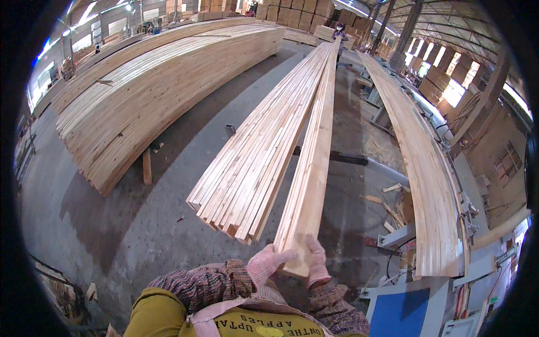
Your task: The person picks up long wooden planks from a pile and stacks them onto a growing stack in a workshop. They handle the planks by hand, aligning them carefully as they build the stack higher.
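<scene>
My left hand (269, 264), in a pale pink glove, grips the left side of the near end of a bundle of long wooden boards (313, 196). On its right side my right hand (318, 260), gloved the same way, presses against the boards with its fingers along the side. The bundle is several boards thick and runs away from me, its near end angled apart from a wider stack of boards (264, 163) just to the left. Both converge at the far end, where a person (340, 32) stands.
A tall, long pile of boards (168, 95) fills the left side. Along the right lies another row of boards (418, 168) beside machinery. A dark support bar (342, 158) crosses below the boards. Wood scraps (393, 216) litter the floor near a blue panel (400, 313).
</scene>
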`<state>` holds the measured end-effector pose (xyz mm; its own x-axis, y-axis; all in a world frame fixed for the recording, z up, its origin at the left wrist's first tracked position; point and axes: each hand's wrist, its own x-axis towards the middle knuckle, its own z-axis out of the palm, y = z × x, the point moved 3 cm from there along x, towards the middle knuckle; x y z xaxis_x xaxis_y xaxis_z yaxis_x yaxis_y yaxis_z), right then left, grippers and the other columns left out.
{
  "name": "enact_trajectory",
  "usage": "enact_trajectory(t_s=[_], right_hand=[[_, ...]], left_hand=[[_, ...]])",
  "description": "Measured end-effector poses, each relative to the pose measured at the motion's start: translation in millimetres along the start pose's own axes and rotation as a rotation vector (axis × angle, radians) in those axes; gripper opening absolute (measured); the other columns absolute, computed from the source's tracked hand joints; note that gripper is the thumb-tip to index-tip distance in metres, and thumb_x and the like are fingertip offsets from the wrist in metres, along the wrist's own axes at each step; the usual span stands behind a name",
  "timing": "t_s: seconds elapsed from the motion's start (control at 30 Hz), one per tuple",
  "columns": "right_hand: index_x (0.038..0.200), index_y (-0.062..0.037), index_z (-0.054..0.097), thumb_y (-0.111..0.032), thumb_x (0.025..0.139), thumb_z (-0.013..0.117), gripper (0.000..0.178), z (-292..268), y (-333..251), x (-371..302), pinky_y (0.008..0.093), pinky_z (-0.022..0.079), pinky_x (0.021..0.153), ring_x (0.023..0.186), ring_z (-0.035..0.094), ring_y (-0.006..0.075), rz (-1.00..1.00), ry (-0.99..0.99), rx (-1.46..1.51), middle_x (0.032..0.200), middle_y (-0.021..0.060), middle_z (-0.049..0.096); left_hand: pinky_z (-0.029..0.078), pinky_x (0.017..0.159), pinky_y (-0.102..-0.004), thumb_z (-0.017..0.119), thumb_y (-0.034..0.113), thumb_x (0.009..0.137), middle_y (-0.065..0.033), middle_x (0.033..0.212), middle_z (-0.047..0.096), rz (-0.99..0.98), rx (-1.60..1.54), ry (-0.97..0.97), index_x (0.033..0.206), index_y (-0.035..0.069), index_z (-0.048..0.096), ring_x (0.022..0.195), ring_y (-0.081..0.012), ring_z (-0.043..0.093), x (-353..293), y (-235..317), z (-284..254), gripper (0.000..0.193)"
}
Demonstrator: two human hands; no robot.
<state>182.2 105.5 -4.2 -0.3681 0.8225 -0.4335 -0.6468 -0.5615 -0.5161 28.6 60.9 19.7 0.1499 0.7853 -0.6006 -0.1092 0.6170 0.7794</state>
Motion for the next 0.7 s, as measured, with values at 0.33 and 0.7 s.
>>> enact_trajectory(t_s=[0.33, 0.7], right_hand=[[0.135, -0.002, 0.055, -0.044, 0.097, 0.063, 0.057, 188.6, -27.7, 5.7, 0.0472, 0.057, 0.094, 0.106, 0.067, 0.033, -0.181, -0.038, -0.132, 0.12, 0.0177, 0.066], [0.139, -0.0052, 0.053, -0.051, 0.094, 0.064, 0.065, 398.2, 218.6, 201.3, 0.0449, 0.058, 0.092, 0.11, 0.066, 0.0304, -0.247, -0.044, -0.348, 0.124, 0.0134, 0.065]], left_hand=[[0.052, 0.08, -0.0333, 0.068, 0.057, 0.087, -0.0109, 0.103, 0.069, 0.069, -0.19, -0.302, 0.119, 0.006, 0.072, 0.087, -0.0202, 0.066, -36.1, 133.5, -74.6, 0.06], [0.039, 0.057, -0.0304, 0.069, 0.063, 0.081, -0.0089, 0.081, 0.071, 0.123, -0.184, -0.032, 0.106, 0.009, 0.073, 0.062, -0.0167, 0.058, -65.2, 166.3, -445.0, 0.059]])
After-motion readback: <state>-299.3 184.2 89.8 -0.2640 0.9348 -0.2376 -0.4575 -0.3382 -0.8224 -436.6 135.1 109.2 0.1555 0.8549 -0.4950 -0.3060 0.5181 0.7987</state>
